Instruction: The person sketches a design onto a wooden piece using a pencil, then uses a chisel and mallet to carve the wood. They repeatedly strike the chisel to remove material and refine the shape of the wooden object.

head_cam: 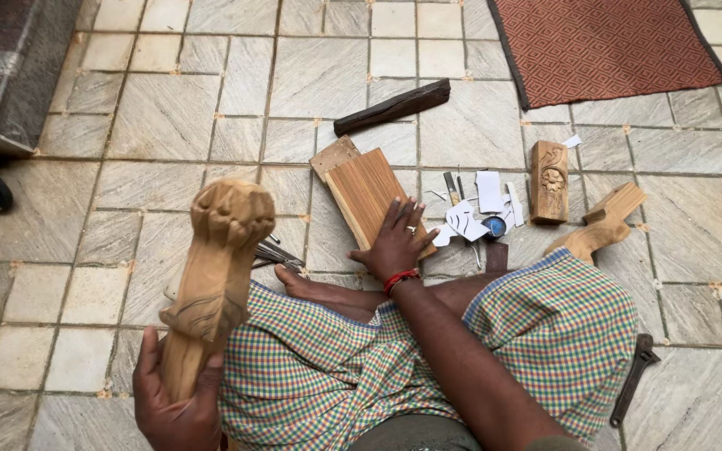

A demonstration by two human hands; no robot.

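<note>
Carved wooden leg [215, 280] stands upright, clamped at its base in the left hand [173, 401]; the right hand [396, 242] lies flat, fingers spread, on a wooden board [368, 194].

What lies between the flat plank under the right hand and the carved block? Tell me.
Head view: white paper cut-outs, thin metal tools and a small blue round thing lie between the plank and the carved block.

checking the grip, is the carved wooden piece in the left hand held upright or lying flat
Upright, tilted slightly: the left hand grips the carved wooden piece at its lower end, knobbed top raised off the floor.
</note>
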